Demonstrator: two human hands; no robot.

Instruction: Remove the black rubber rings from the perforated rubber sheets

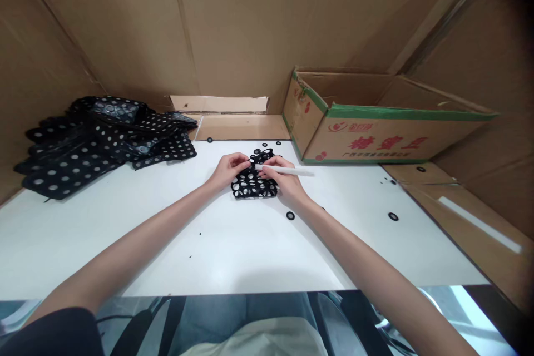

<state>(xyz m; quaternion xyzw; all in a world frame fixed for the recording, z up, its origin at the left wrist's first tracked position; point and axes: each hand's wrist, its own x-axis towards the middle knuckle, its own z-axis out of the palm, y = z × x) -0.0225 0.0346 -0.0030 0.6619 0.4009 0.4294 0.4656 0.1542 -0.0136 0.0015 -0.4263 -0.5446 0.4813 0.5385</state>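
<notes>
A small black piece full of round holes [251, 186] lies on the white table in front of me. My left hand [228, 171] pinches its upper left edge between thumb and fingers. A slim white pen-like tool [297, 171] is gripped in my right hand [288, 179]; its tip points left, over the upper part of the black piece, close to my left fingertips. Whether the tip touches the piece I cannot tell. One black ring [290, 216] lies just below my right hand, and several others are scattered beyond the piece.
At the left back is a heap of black sheets with pale dots [79, 172]. An open cardboard box [375, 136] with green edging stands at the back right. Another black ring [392, 216] lies to the right. Cardboard walls [242, 28] enclose the table [167, 267].
</notes>
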